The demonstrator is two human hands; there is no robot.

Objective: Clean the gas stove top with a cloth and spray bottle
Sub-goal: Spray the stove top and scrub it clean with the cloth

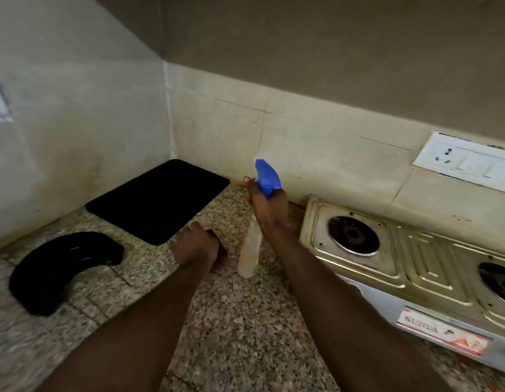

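I am looking down at the speckled counter (pixel 245 321), left of the gas stove (pixel 423 250). Nearest to me, well left of the stove, my left hand (pixel 196 246) is sitting on a red cloth (pixel 221 251). Only small red bits are peeking out. The fingers are hiding under the hand, so I cannot tell if it is pinching the cloth or just pressing it. The cloth is looking soft and light, and I am guessing a bunched fistful is the best hold.

A bit farther, between that hand and the stove, my right hand (pixel 269 206) is wrapping round the neck of the spray bottle (pixel 250 250), under its blue trigger head. The bottle is tilting. It is looking like thin, light plastic, maybe slippery when wet, so the neck seems the safest place to hold.

The picture edge is cutting off the stove's right burner. Far left of the stove, a black curved thing (pixel 64 267) is looking too blurry to name.
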